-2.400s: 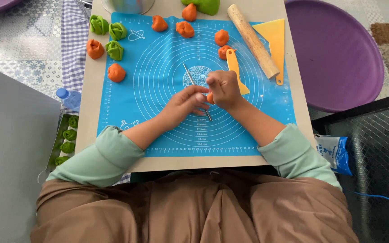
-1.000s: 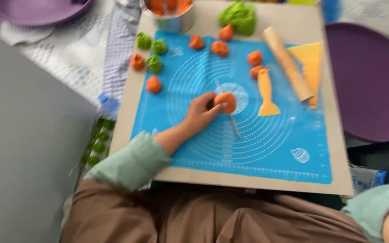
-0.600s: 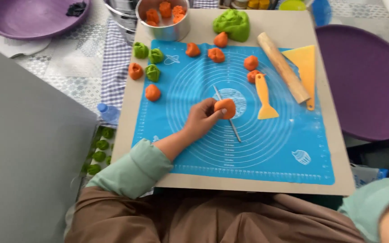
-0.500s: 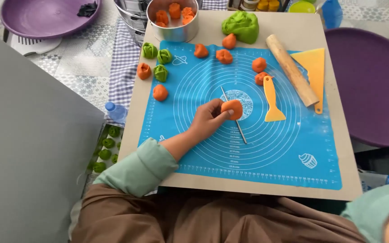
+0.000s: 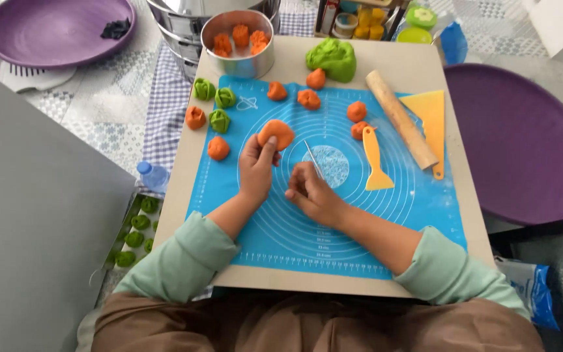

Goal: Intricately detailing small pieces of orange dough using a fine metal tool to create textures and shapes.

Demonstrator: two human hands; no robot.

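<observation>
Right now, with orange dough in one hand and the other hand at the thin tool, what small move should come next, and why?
Probably lift the thin tool toward the dough piece. The left hand holds that piece up off the blue mat, and the right hand already has its fingers at the tool's near end, though whether they grip it is unclear.

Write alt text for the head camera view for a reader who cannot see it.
A left hand holds an orange dough piece over a blue silicone mat; the right hand pinches a thin metal tool. A wooden rolling pin lies nearby.
</observation>
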